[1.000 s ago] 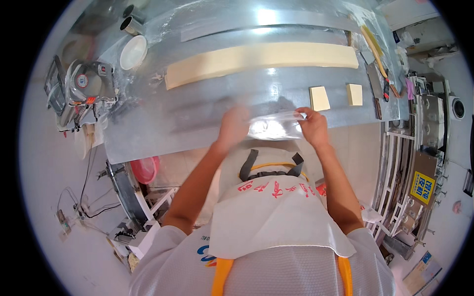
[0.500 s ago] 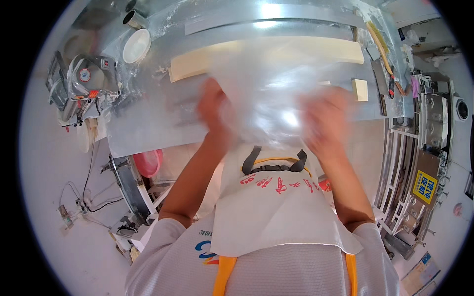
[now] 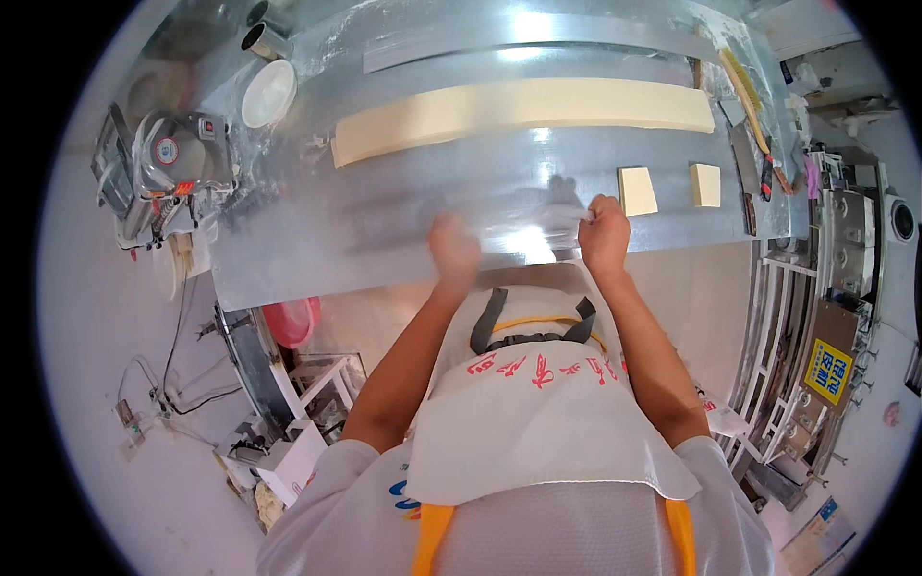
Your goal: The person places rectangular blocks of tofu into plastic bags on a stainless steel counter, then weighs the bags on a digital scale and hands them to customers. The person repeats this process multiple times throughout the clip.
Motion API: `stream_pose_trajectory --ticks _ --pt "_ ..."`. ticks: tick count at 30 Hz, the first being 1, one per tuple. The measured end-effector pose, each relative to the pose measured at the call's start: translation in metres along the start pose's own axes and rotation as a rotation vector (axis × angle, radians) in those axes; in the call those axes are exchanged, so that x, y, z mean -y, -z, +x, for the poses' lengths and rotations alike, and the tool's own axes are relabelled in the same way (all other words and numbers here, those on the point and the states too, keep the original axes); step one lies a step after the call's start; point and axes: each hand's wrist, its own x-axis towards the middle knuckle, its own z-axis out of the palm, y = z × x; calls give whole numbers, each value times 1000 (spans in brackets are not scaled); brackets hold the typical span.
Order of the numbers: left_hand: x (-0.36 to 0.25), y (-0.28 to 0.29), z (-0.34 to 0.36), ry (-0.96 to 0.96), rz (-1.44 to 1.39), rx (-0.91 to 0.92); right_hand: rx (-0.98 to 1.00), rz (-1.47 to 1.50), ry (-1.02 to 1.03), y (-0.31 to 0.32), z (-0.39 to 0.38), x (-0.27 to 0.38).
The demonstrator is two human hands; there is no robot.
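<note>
A thin clear plastic sheet (image 3: 528, 228) stretches between my two hands, low over the front part of the metal table (image 3: 288, 235). My right hand (image 3: 605, 235) is closed, pinching a gathered edge of it. On the other side my left hand (image 3: 453, 253), somewhat blurred, has its fingers curled around the sheet's left end. Beyond them lies a long, flat strip of pale yellow dough (image 3: 523, 110), running left to right. Just right of my right hand is a cut dough piece (image 3: 637, 191). Farther right rests a smaller dough piece (image 3: 706, 185).
A long metal strip (image 3: 538, 34) lies behind the dough. A white bowl (image 3: 268, 93) and a metal cup (image 3: 264, 40) stand back left, near a machine (image 3: 173, 149). A brush (image 3: 744, 91) lies at the right. Below the table's left front is a pink basin (image 3: 291, 322).
The plastic sheet has come down from over the dough toward the table's front edge, uncovering the dough strip and a cut piece. Both hands have moved nearer to me and closer together.
</note>
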Motion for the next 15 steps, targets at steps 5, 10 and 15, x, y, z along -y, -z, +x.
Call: stream_pose_trajectory --ticks 5,10,15 --pt "57 -34 -1 733 -871 303 82 -143 -50 -3 -2 -9" --pt "50 -53 -12 480 -630 171 54 -88 -20 -5 -9 -10" --pt "21 -56 -1 403 -219 -23 -137 -13 537 22 -15 62"
